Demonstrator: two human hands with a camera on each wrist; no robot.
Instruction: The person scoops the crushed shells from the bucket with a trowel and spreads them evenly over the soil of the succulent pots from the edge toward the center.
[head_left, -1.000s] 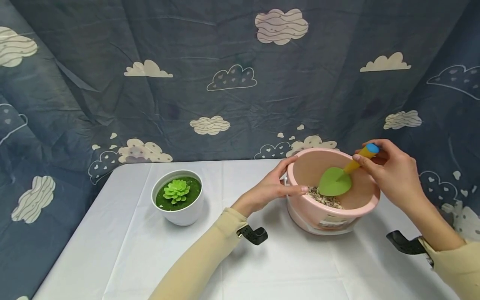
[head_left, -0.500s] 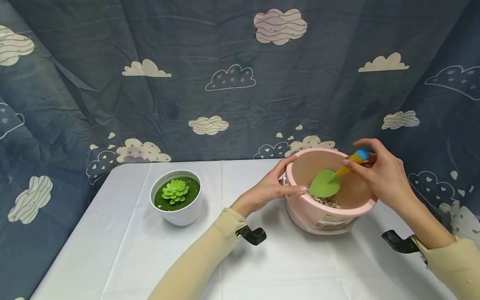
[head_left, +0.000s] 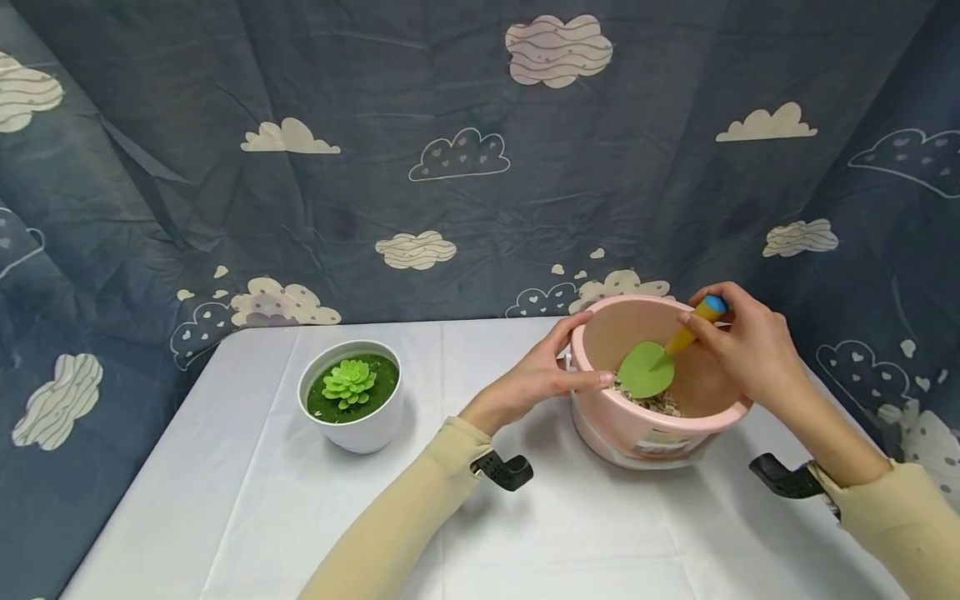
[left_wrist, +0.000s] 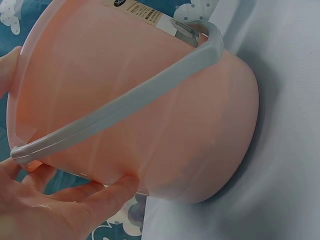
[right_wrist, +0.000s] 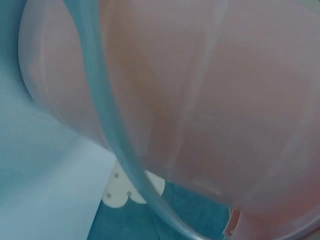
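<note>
Lying nearest, the left sleeve (head_left: 405, 517) ends at a black strap (head_left: 506, 471) that juts out over the white table (head_left: 555, 550); it could snag if that arm swings. Beyond it, the left hand (head_left: 528, 379) grips the pink bucket (head_left: 622, 433), thumb over the rim and fingers round the outside. That hold is on one side only, so a hard push from the opposite side could tip the bucket or slide it across the table. A grey handle (left_wrist: 120, 107) slants across the bucket's outer wall and might catch a finger. The right hand (head_left: 750, 346) pinches the small shovel (head_left: 652, 365) near its blue end, blade inside the bucket; so high a hold could let the blade twist under load. Its forearm (head_left: 832, 437) passes close to the rim and could knock it. Pale bits (head_left: 660, 404) lie low inside; whether the blade touches them is hard to tell, but a quick flick could scatter them. Well off to the left, the potted plant (head_left: 348, 382) stands upright, in danger only from a wide sweep. Behind everything hangs a dark curtain (head_left: 480, 283) with pale clouds.
</note>
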